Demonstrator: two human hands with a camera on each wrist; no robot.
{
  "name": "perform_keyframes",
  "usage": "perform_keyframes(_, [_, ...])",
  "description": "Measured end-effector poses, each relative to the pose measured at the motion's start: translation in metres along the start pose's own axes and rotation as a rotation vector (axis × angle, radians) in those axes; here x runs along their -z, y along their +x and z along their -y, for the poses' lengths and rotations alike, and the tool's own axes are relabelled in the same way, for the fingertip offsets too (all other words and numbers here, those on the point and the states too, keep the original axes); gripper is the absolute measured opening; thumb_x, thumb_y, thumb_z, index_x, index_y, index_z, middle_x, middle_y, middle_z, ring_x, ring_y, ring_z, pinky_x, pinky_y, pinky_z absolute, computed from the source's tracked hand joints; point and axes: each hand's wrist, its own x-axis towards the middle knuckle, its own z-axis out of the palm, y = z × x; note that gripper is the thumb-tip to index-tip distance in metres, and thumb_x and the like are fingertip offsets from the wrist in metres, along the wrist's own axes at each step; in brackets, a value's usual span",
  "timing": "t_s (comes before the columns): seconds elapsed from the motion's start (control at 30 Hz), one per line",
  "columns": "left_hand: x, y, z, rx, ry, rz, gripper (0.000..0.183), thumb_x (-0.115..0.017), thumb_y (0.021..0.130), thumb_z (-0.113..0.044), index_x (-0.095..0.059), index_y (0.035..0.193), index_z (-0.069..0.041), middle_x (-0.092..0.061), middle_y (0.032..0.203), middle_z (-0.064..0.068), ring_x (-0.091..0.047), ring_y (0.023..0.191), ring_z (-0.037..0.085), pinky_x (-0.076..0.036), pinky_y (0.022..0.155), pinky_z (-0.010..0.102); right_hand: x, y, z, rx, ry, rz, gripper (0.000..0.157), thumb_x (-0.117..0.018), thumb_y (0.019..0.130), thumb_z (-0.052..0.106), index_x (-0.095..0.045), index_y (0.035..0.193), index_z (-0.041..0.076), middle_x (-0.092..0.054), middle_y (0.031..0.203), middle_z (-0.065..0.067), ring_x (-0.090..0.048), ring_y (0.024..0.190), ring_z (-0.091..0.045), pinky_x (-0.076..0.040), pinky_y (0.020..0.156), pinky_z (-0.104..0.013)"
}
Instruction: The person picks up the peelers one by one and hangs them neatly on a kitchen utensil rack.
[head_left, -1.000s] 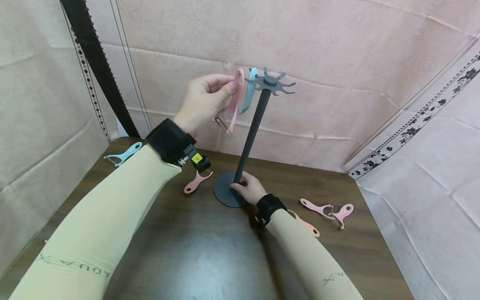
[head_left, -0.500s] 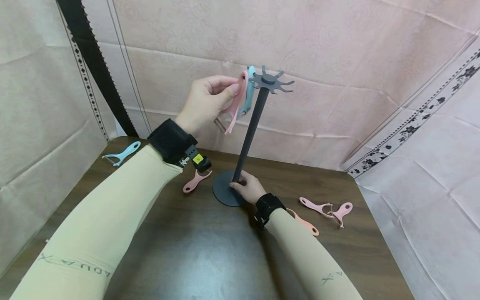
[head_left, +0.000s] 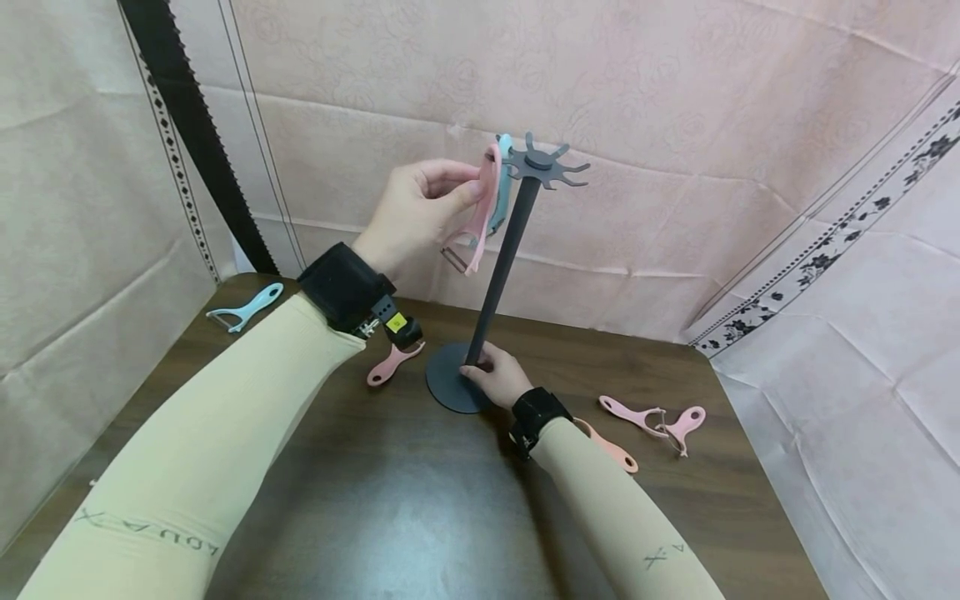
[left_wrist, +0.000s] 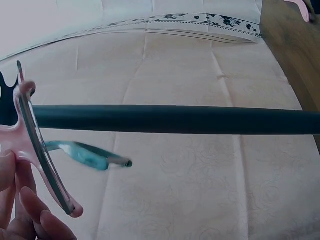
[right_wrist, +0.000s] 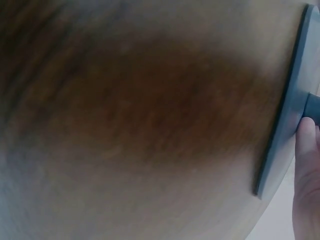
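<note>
My left hand [head_left: 417, 207] pinches a pink peeler [head_left: 487, 200] by its handle, beside the hooked top [head_left: 542, 164] of a dark grey stand. The holed end of the handle overlaps a hook tip, and the blade hangs lower left. Just behind it a light blue peeler [head_left: 504, 190] hangs from the stand. In the left wrist view the pink peeler's blade frame [left_wrist: 42, 155] is close up, before the dark pole [left_wrist: 175, 119]. My right hand [head_left: 501, 377] holds the pole low down, just above the round base [head_left: 450, 385]; its thumb [right_wrist: 306, 137] lies against the pole's foot in the right wrist view.
Another blue peeler [head_left: 247, 308] lies on the table at the left. A pink peeler [head_left: 390, 367] is left of the base. An orange peeler [head_left: 615, 450] is partly under my right forearm, and two pink peelers [head_left: 633, 415] touch farther right. Cloth walls surround the table.
My left hand has moved the pink peeler a little right and down, bringing its holed end onto the hook tip. The right hand stays at the pole's foot.
</note>
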Motion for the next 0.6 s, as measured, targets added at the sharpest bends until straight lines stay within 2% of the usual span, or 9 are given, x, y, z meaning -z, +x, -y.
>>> perform_keyframes(0.1, [0.001,-0.006,-0.007,-0.009,-0.011,0.003,0.031,-0.064,0.091,-0.020,-0.067,0.116,-0.003,-0.070,0.098,0.009,-0.058,0.080,0.017,-0.045,0.057,0.022,0.000,-0.001,0.001,0.001,0.002,0.000,0.014,-0.067,0.089,0.028,-0.064,0.100,0.018,-0.071,0.088,0.000,-0.061,0.085,-0.011,-0.051,0.081,-0.040])
perform_keyframes(0.2, [0.003,-0.014,-0.016,-0.022,0.002,-0.001,0.030,-0.062,0.092,-0.014,-0.065,0.117,0.002,-0.069,0.106,0.016,-0.059,0.088,0.017,-0.045,0.066,0.021,0.000,-0.001,0.003,-0.003,0.002,0.002,0.015,-0.066,0.090,0.028,-0.064,0.100,0.018,-0.071,0.089,0.000,-0.061,0.086,-0.011,-0.052,0.081,-0.040])
perform_keyframes(0.27, [0.004,-0.017,-0.017,-0.034,0.010,-0.013,0.030,-0.061,0.093,-0.013,-0.064,0.118,0.004,-0.067,0.110,0.019,-0.058,0.090,0.017,-0.044,0.070,0.021,0.000,-0.002,0.004,-0.009,0.001,0.003,0.015,-0.066,0.090,0.028,-0.064,0.101,0.018,-0.072,0.089,0.000,-0.061,0.086,-0.011,-0.051,0.082,-0.041])
perform_keyframes(0.33, [0.006,-0.017,-0.011,-0.039,0.017,-0.036,0.031,-0.061,0.093,-0.014,-0.064,0.118,0.003,-0.067,0.109,0.018,-0.056,0.088,0.018,-0.042,0.070,0.021,0.001,-0.002,0.005,-0.013,0.000,0.002,0.016,-0.066,0.090,0.027,-0.064,0.102,0.017,-0.072,0.089,0.000,-0.061,0.086,-0.012,-0.051,0.082,-0.042])
perform_keyframes(0.47, [0.010,-0.017,0.010,-0.053,0.049,-0.077,0.032,-0.063,0.092,-0.022,-0.066,0.117,-0.002,-0.067,0.103,0.011,-0.051,0.080,0.018,-0.040,0.066,0.023,0.001,-0.004,0.005,-0.022,-0.001,0.002,0.016,-0.066,0.090,0.027,-0.064,0.102,0.016,-0.072,0.089,0.000,-0.061,0.087,-0.012,-0.051,0.084,-0.043])
perform_keyframes(0.6, [0.016,-0.025,0.031,-0.051,0.148,-0.062,0.033,-0.063,0.092,-0.030,-0.067,0.117,-0.008,-0.065,0.096,0.006,-0.050,0.077,0.020,-0.040,0.062,0.025,0.001,-0.004,0.006,-0.021,0.000,0.006,0.016,-0.066,0.090,0.027,-0.064,0.103,0.017,-0.072,0.090,-0.001,-0.061,0.088,-0.012,-0.050,0.085,-0.043])
